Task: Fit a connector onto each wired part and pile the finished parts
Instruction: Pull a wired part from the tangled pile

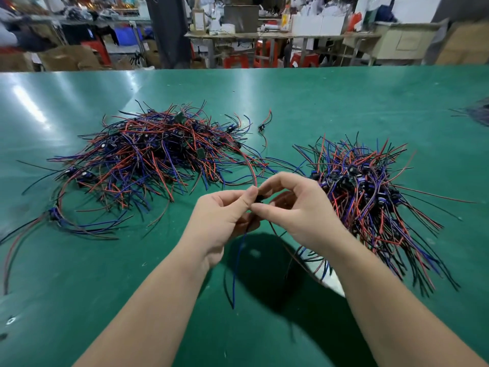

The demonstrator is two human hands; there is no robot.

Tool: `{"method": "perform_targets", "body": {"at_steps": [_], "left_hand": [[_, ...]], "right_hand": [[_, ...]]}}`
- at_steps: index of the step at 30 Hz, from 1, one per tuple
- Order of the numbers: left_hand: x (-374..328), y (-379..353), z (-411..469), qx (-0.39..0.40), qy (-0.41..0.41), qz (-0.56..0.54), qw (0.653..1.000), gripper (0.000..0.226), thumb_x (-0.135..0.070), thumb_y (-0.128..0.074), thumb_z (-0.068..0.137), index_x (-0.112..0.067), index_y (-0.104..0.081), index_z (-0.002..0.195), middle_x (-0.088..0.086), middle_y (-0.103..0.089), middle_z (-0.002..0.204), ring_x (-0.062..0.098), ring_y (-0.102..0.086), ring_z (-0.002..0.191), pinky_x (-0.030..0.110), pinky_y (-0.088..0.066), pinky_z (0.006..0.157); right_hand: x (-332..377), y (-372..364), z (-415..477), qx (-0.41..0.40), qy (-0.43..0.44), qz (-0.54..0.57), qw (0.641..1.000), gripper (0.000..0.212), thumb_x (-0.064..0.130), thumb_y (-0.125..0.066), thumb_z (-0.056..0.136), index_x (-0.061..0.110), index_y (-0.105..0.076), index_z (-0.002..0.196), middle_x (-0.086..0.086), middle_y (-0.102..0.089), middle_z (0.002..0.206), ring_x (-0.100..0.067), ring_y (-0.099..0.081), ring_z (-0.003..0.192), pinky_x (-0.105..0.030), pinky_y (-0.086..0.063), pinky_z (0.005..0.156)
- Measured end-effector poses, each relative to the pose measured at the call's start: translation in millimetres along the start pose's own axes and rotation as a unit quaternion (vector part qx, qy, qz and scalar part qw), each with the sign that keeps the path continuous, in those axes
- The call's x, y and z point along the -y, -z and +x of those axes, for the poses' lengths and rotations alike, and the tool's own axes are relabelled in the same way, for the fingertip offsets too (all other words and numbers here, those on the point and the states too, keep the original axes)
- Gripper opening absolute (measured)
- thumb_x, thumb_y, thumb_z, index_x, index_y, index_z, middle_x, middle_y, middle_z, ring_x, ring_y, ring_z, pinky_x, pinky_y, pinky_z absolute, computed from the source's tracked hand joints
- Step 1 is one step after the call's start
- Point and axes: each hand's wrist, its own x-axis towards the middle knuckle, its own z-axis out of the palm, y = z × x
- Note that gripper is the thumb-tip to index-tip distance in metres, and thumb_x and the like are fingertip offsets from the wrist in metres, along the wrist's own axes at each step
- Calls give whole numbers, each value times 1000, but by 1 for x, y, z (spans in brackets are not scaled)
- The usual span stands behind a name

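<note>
Looking round your hands, what lies on the glossy green table (317, 102)?

— A wide, loose heap of red, blue and black wired parts (148, 152) sits beyond your left hand (219, 215). A tighter heap of the same wires with small dark blocks (370, 192) lies beside your right hand (299, 207), and its strands run under your right forearm. One stray red-and-black wired part (263, 125) lies alone between the heaps, farther back. A small bunch of blue and red wires (55, 214) is at the far left.

And the hands themselves?

— Both are raised over the table between the heaps. Each pinches the same small black plastic piece (258, 198) between thumb and forefinger, the other fingers loosely curled. Your fingertips cover most of it, so you cannot tell connector from part body.

Which way does it run?

— Its long axis goes away from you and back. A thin red wire (251, 165) rises from the pinch toward the wide heap. A thin blue wire (236, 271) hangs down toward you, between your wrists, over the dark shadow on the table.
</note>
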Motion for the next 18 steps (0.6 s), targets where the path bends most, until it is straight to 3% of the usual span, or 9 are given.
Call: {"method": "perform_targets", "body": {"at_steps": [2,6,8,10,11,13,16,18], "left_hand": [[0,1,1,5,-7,7,1000,25,-30,-67,71,-6,-73,79,7,-69,67,11,-63,54,23,-56,55],[-2,1,0,58,-20,47,997,18,-27,-62,84,-15,-74,88,2,-75,86,11,-69,82,25,-56,71],[-2,7,4,10,-75,147,986,14,-18,-60,92,-22,-74,90,-6,-73,87,2,-63,78,17,-50,70],[-2,20,12,-105,-153,339,922,17,-17,-60,91,-27,-72,97,-8,-66,93,-3,-56,70,9,-41,68],[-3,28,14,-155,-172,428,874,20,-18,-60,90,-29,-70,103,-7,-62,105,0,-57,83,8,-38,77],[-1,41,20,-211,-156,524,810,32,-22,-60,87,-30,-62,119,2,-44,136,17,-42,124,25,-29,103],[4,50,26,-241,-65,597,762,52,-32,-60,86,-32,-44,136,16,-10,156,30,-9,143,45,-13,114],[7,55,31,-243,1,637,731,57,-39,-57,86,-31,-38,139,21,-2,157,33,0,145,49,-4,115]], "right_hand": [[0,-6,0,-54,18,-12,998,18,14,-82,73,20,-66,78,4,-69,76,-9,-59,61,-24,-50,61],[3,0,1,-168,37,-14,985,13,13,-77,77,21,-67,76,4,-70,72,-14,-66,64,-31,-54,64],[6,15,3,-262,43,16,964,12,13,-74,79,23,-67,80,-1,-70,79,-23,-69,67,-39,-57,65],[5,38,5,-370,58,-21,927,9,18,-72,80,23,-66,84,-9,-69,88,-24,-70,70,-44,-58,70],[2,51,5,-417,62,-70,904,7,22,-71,80,24,-66,85,-9,-68,91,-24,-69,71,-43,-57,73],[-4,75,4,-470,38,-198,860,10,25,-69,79,21,-69,88,-6,-66,92,-26,-67,78,-41,-53,81],[-15,96,5,-350,-110,-312,876,16,20,-67,81,13,-73,92,-12,-70,91,-32,-65,90,-33,-48,83],[-21,95,5,-267,-189,-354,876,20,20,-65,83,9,-74,97,-17,-71,95,-33,-63,95,-33,-46,81]]}}
